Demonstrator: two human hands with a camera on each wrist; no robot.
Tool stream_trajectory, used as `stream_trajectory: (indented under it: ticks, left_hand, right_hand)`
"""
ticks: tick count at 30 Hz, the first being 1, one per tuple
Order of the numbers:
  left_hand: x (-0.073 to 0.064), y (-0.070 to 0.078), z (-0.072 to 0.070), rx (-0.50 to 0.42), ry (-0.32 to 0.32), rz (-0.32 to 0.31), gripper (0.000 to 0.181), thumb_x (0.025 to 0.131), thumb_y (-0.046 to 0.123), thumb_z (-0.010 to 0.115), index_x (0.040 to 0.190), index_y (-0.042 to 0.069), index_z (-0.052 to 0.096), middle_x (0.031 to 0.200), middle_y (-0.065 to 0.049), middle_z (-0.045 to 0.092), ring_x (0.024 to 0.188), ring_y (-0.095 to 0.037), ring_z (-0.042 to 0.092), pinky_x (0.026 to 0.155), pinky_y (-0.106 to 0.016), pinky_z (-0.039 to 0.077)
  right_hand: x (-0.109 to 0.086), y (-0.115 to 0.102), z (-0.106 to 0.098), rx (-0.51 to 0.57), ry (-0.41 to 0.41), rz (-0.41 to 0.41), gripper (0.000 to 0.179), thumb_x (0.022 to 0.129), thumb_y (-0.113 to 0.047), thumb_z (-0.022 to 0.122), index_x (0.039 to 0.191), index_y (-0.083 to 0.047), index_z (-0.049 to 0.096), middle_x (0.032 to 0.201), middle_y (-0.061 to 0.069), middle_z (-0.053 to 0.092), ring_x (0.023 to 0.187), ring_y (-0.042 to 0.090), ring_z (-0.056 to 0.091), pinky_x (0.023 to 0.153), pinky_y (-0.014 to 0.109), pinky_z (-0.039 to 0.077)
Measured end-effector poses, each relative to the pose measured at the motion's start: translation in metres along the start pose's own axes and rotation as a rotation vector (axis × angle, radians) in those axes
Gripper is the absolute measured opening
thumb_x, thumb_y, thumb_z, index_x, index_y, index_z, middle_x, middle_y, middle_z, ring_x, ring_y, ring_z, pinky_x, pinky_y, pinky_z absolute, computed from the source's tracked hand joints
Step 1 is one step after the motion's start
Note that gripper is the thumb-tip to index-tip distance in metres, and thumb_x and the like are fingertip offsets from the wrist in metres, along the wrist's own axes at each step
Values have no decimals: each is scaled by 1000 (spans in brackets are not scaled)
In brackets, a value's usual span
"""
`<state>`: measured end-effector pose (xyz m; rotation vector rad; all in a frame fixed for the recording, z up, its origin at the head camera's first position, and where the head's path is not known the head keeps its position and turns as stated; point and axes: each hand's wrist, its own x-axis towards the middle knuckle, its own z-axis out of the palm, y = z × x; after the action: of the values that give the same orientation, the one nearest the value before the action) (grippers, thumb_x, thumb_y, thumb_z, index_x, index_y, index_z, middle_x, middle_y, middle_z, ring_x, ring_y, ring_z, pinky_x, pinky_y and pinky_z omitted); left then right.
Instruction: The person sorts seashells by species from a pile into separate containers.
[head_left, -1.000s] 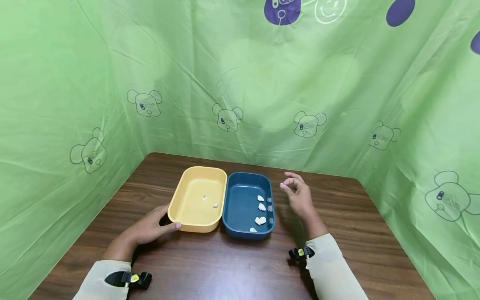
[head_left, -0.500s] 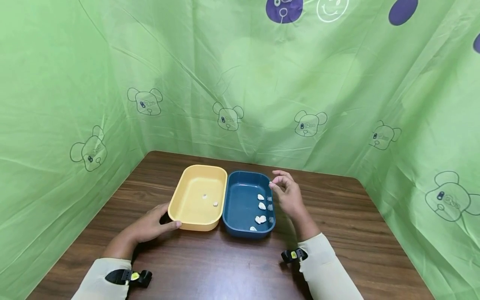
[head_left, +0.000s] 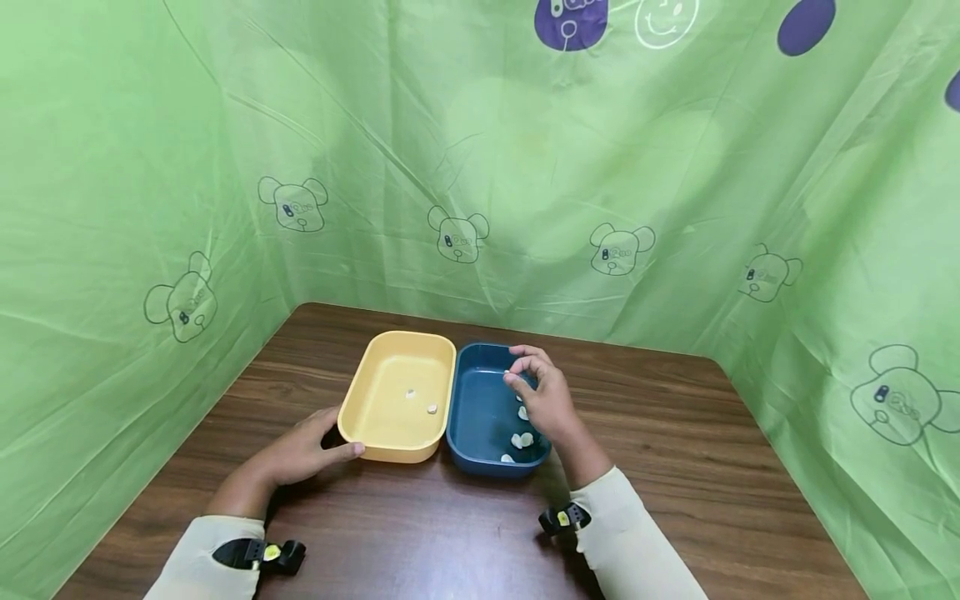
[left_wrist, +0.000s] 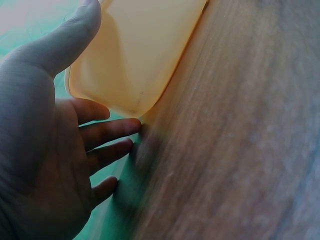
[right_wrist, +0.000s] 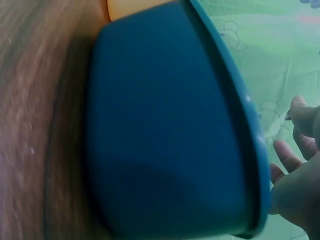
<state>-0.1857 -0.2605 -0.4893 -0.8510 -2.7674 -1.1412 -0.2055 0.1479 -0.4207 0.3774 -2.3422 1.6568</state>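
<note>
My left hand [head_left: 306, 450] holds the near left corner of a yellow plastic tray [head_left: 395, 455], its thumb [left_wrist: 82, 30] over the rim and the other fingers by the outer wall. Two small pale stones lie in this tray, one of them a whitish stone [head_left: 432, 409]. Against its right side stands a dark blue tray [head_left: 480, 462] with several white stones [head_left: 522, 440] along its right part. My right hand [head_left: 551, 400] is above the blue tray and pinches a small white stone [head_left: 507, 372] between thumb and forefinger; the fingers hide most of it and part of the tray.
Both trays stand on a dark brown wooden table [head_left: 450, 533]. A green curtain [head_left: 525, 167] with bear drawings hangs behind and along both sides. Each wrist wears a black strap with a small camera, as on the left wristband [head_left: 247, 553].
My right hand has moved left, from beside the blue tray to over it, carrying the pinched stone. The left hand and both trays have stayed in place.
</note>
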Motion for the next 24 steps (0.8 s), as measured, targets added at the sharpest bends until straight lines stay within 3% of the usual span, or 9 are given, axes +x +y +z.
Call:
stream_trajectory:
  ticks: [7, 13, 17, 20, 24]
  left_hand:
    - [1, -5, 2, -13, -3, -7, 56, 101, 35, 78, 148, 7, 64, 143, -8, 72, 137, -31, 62, 117, -53, 47]
    - [0, -4, 2, -6, -4, -3, 59, 102, 35, 78, 151, 6, 62, 147, -12, 70, 140, -36, 61, 118, -61, 45]
    - [-1, -3, 1, -6, 0, -8, 60, 101, 35, 79, 151, 6, 62, 148, -15, 69, 140, -41, 61, 116, -69, 44]
    - [-1, -2, 1, -1, 2, -9, 60, 101, 35, 78, 152, 8, 61, 149, -14, 69, 141, -40, 60, 117, -69, 43]
    - [0, -2, 2, 2, -2, -8, 61, 101, 35, 79, 153, 8, 61, 151, -14, 68, 142, -39, 59, 118, -67, 42]
  right_hand:
    - [0, -4, 19, -6, -30, 7, 9, 103, -2, 73, 96, 2, 69, 149, 22, 62, 143, 41, 54, 118, 67, 42]
    - [-4, -10, 38, -39, -52, 64, 10, 102, -6, 76, 93, -2, 72, 142, 19, 68, 138, 35, 58, 110, 59, 48]
    - [-6, -16, 51, -37, -79, 80, 9, 100, -5, 78, 93, -3, 73, 141, 21, 67, 136, 36, 58, 111, 61, 47]
    - [-7, -20, 60, -33, -94, 87, 10, 100, -5, 78, 92, -3, 74, 142, 21, 66, 137, 37, 58, 113, 65, 45]
    - [-8, -23, 70, -66, -119, 67, 11, 101, -6, 78, 91, -4, 74, 139, 20, 66, 134, 35, 59, 111, 60, 47]
